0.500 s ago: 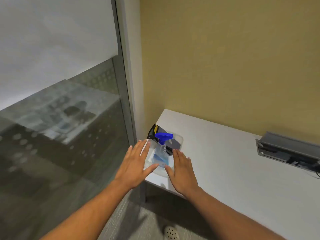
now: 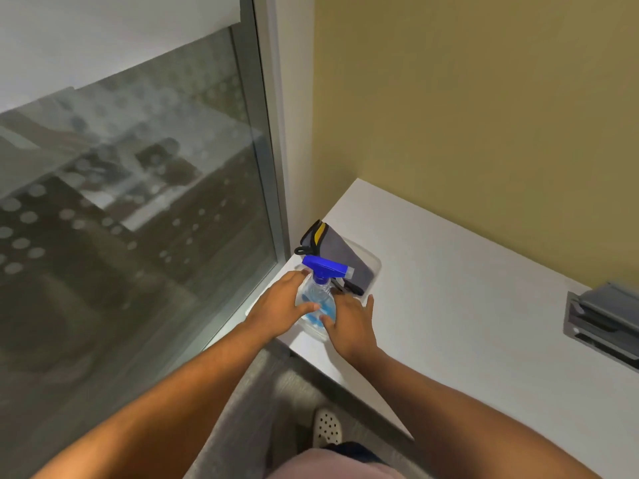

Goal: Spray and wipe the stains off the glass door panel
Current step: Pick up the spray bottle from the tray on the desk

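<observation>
- The spray bottle (image 2: 316, 299) stood upright in a clear plastic tray (image 2: 375, 267) at the near left corner of the white table (image 2: 466, 305), just beside the glass door panel (image 2: 138, 202); that probably kept the cleaning kit within reach of the glass.
- A grey cloth (image 2: 340, 255) with a yellow-and-black edge lay folded in the far part of the tray, behind the bottle's blue trigger head.
- The left hand (image 2: 280, 309) lay on the left side of the bottle, fingers loosely spread and curving towards it, the thumb reaching across its near face.
- The right hand (image 2: 349, 323) flanked the right side, fingers together and fairly flat, the thumb pointing at the bottle's base.
- Whether either palm truly pressed the bottle could not be told; neither hand had closed round it.
- The two-sided approach looked meant to steady a light, top-heavy bottle before lifting it out of the shallow tray.
- The glass showed pale round dots and murky reflections; stains could not be picked out from here.
- Judged so, the task had barely begun: nothing sprayed, cloth untouched.
</observation>
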The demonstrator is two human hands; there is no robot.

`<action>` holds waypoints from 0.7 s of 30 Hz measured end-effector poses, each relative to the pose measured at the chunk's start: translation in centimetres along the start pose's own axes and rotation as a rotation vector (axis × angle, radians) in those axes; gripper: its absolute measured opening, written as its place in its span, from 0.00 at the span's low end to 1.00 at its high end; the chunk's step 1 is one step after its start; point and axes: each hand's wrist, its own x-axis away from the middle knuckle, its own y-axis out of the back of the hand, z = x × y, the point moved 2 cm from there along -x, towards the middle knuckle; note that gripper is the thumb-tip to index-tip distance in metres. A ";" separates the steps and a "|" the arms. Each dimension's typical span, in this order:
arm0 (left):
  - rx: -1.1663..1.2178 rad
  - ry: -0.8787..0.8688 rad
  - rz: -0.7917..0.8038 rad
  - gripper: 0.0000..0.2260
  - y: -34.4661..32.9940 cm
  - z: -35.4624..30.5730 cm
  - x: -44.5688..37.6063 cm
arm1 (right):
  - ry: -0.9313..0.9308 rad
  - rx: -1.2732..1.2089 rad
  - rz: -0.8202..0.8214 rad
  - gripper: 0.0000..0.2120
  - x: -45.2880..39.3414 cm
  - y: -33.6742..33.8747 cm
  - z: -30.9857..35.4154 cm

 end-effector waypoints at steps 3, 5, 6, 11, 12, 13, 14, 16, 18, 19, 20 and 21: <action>0.044 0.058 0.001 0.32 -0.4 0.3 -1.3 | 0.068 0.047 -0.010 0.23 -1.2 0.1 -0.4; 0.072 0.076 -0.006 0.29 -0.5 0.3 -2.0 | 0.116 0.077 -0.023 0.21 -1.9 0.2 -0.6; 0.089 0.080 -0.017 0.27 -0.6 0.2 -2.3 | 0.128 0.061 -0.026 0.22 -2.2 0.5 -0.6; 0.258 0.072 -0.104 0.26 0.1 -0.4 -2.7 | 0.182 -0.079 -0.060 0.23 -2.9 2.7 -1.0; 0.296 0.054 -0.119 0.27 0.5 -0.3 -2.6 | 0.173 -0.131 -0.075 0.23 -2.8 3.6 -0.9; 0.336 0.033 -0.131 0.27 0.9 -0.4 -2.3 | 0.178 -0.160 -0.089 0.23 -2.7 4.4 -0.7; 0.382 0.015 -0.140 0.27 1.4 -0.4 -2.1 | 0.210 -0.160 -0.102 0.23 -2.6 5.3 -0.3; 0.495 0.001 -0.160 0.26 2.5 -0.8 -1.4 | 0.273 -0.148 -0.089 0.24 -2.4 7.0 0.8; 0.625 -0.004 -0.173 0.26 3.6 -1.2 -0.4 | 0.321 -0.207 -0.049 0.25 -1.8 8.3 2.3; 0.683 -0.005 -0.179 0.25 4.1 -1.5 0.2 | 0.334 -0.259 -0.014 0.25 -1.4 8.8 3.1; 0.738 0.003 -0.193 0.25 4.6 -1.7 0.8 | 0.339 -0.315 0.025 0.23 -0.9 9.1 4.0; 0.791 0.012 -0.207 0.24 5.2 -1.8 1.5 | 0.338 -0.370 0.068 0.21 -0.4 9.3 5.0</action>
